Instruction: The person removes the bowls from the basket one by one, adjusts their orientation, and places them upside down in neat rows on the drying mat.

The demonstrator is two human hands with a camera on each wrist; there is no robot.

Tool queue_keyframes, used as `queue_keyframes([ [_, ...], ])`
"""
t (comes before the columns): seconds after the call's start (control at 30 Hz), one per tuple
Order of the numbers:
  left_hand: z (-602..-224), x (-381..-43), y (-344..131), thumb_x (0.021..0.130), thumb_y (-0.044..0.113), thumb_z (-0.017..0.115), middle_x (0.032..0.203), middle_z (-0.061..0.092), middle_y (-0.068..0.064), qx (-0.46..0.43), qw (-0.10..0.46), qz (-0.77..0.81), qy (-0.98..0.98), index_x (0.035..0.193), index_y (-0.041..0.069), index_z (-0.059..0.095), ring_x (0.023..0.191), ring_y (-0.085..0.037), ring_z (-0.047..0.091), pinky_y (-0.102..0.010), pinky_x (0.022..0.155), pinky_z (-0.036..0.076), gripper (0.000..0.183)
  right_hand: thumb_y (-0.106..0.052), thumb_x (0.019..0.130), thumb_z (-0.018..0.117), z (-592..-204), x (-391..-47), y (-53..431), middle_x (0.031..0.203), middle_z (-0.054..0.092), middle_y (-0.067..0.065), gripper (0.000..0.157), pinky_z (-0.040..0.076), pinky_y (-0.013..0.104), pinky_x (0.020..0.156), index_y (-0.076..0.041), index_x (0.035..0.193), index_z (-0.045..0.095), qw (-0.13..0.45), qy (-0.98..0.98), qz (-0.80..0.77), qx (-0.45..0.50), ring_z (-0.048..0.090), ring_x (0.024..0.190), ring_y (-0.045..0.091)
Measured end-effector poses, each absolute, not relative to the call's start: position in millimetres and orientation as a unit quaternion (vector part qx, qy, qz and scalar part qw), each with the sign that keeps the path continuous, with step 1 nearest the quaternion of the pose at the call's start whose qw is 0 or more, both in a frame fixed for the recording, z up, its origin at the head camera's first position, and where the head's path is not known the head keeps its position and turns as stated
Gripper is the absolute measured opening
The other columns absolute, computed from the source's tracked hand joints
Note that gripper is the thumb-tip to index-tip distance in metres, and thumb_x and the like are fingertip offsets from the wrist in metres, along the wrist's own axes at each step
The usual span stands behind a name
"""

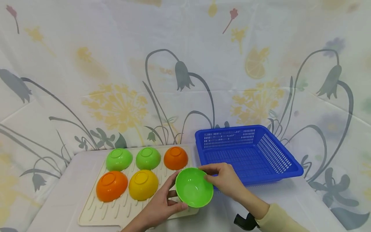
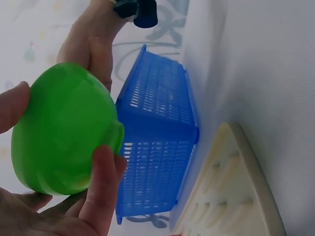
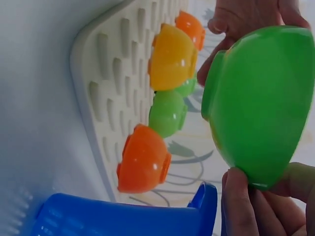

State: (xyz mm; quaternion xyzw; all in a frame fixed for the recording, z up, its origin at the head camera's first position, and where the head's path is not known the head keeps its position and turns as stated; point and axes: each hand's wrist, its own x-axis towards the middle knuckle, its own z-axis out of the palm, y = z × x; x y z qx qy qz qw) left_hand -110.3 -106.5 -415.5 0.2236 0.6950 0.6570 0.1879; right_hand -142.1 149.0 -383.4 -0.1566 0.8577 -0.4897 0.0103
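Note:
A green bowl (image 1: 194,188) is held between both hands, its hollow side toward the head camera. My left hand (image 1: 162,201) grips it from the left, thumb at the lower rim and fingers under the outside. At the upper right rim, my right hand (image 1: 224,178) pinches the wall between thumb and fingers. The left wrist view shows the bowl's outside (image 2: 64,132) with left fingertips near its foot ring. In the right wrist view, the right fingers and thumb clasp the rim of the bowl (image 3: 266,98).
A cream drying mat (image 1: 99,214) on the left bears several upturned bowls: green (image 1: 118,159), green (image 1: 148,158), orange (image 1: 175,158), orange (image 1: 111,186) and yellow (image 1: 143,185). A blue perforated basket (image 1: 281,158) stands behind the right hand. A flower-patterned cloth (image 1: 185,106) hangs behind.

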Motion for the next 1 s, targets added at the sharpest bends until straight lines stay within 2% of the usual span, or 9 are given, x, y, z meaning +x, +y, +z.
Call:
queue_keyframes([
  [0.07,-415.3,-110.4,-107.1,0.090,0.017,0.076,0.162,0.017,-0.018,0.220,0.207,0.672,0.677,0.160,0.016,0.014,0.117,-0.029,0.060,-0.032,0.087,0.057,0.095,-0.006,0.089,0.071,-384.9,-141.1,148.4,0.105,0.074,0.000,0.026,0.057,0.025,0.077,-0.013,0.113,0.076,0.008,0.855,-0.496,-0.150,0.067,0.097,0.019],
  [0.17,-415.3,-111.7,-108.5,0.088,0.012,0.076,0.162,0.014,-0.017,0.215,0.220,0.685,0.661,0.160,0.020,0.015,0.117,-0.030,0.059,-0.033,0.090,0.056,0.095,-0.006,0.090,0.071,-386.7,-139.2,148.2,0.106,0.074,-0.001,0.026,0.057,0.029,0.081,-0.014,0.114,0.075,0.007,0.850,-0.507,-0.144,0.066,0.099,0.019],
  [0.33,-414.3,-114.6,-110.4,0.089,0.010,0.075,0.156,0.025,-0.019,0.212,0.221,0.699,0.647,0.159,0.024,0.021,0.121,-0.033,0.057,-0.037,0.093,0.055,0.090,-0.005,0.090,0.071,-388.7,-136.8,147.6,0.106,0.074,-0.001,0.027,0.055,0.038,0.089,-0.013,0.116,0.074,-0.005,0.840,-0.523,-0.145,0.067,0.101,0.019],
  [0.43,-413.5,-115.7,-111.6,0.089,0.006,0.075,0.153,0.030,-0.019,0.211,0.215,0.709,0.638,0.157,0.023,0.025,0.120,-0.034,0.057,-0.039,0.093,0.055,0.086,-0.005,0.090,0.072,-389.2,-135.9,147.3,0.107,0.073,-0.001,0.028,0.052,0.045,0.093,-0.012,0.117,0.073,-0.010,0.833,-0.535,-0.143,0.066,0.103,0.018],
  [0.53,-413.4,-116.4,-112.3,0.087,0.001,0.075,0.155,0.028,-0.016,0.217,0.202,0.714,0.635,0.156,0.021,0.028,0.122,-0.035,0.054,-0.040,0.092,0.055,0.086,-0.005,0.090,0.072,-390.2,-135.5,147.3,0.108,0.073,-0.001,0.029,0.050,0.051,0.096,-0.012,0.118,0.072,-0.012,0.828,-0.543,-0.142,0.066,0.104,0.018],
  [0.6,-413.8,-116.6,-112.5,0.085,-0.002,0.075,0.158,0.025,-0.014,0.222,0.193,0.714,0.635,0.156,0.020,0.029,0.123,-0.035,0.052,-0.041,0.092,0.055,0.087,-0.006,0.090,0.072,-390.7,-135.4,147.6,0.109,0.073,-0.001,0.029,0.050,0.051,0.096,-0.011,0.118,0.072,-0.013,0.827,-0.544,-0.143,0.065,0.104,0.019],
  [0.8,-414.5,-117.2,-112.7,0.081,-0.010,0.071,0.157,0.025,-0.019,0.231,0.184,0.709,0.641,0.155,0.018,0.031,0.120,-0.036,0.057,-0.042,0.088,0.056,0.089,-0.007,0.090,0.073,-390.1,-135.1,148.3,0.109,0.073,0.001,0.027,0.048,0.054,0.098,-0.009,0.117,0.072,-0.008,0.825,-0.546,-0.148,0.065,0.106,0.021],
  [0.9,-413.8,-118.4,-113.3,0.080,-0.012,0.070,0.158,0.025,-0.016,0.251,0.171,0.698,0.649,0.154,0.018,0.033,0.127,-0.041,0.050,-0.042,0.086,0.057,0.089,-0.008,0.090,0.073,-389.4,-134.9,149.5,0.109,0.072,0.002,0.027,0.047,0.056,0.099,-0.008,0.117,0.071,0.001,0.817,-0.555,-0.154,0.065,0.108,0.022],
  [1.0,-412.8,-119.9,-115.0,0.080,-0.012,0.070,0.158,0.027,-0.010,0.286,0.139,0.670,0.671,0.154,0.019,0.035,0.137,-0.045,0.038,-0.041,0.085,0.058,0.088,-0.011,0.092,0.072,-388.9,-135.4,152.1,0.112,0.072,0.003,0.028,0.047,0.053,0.100,-0.008,0.119,0.071,0.010,0.810,-0.563,-0.164,0.064,0.111,0.023],
])
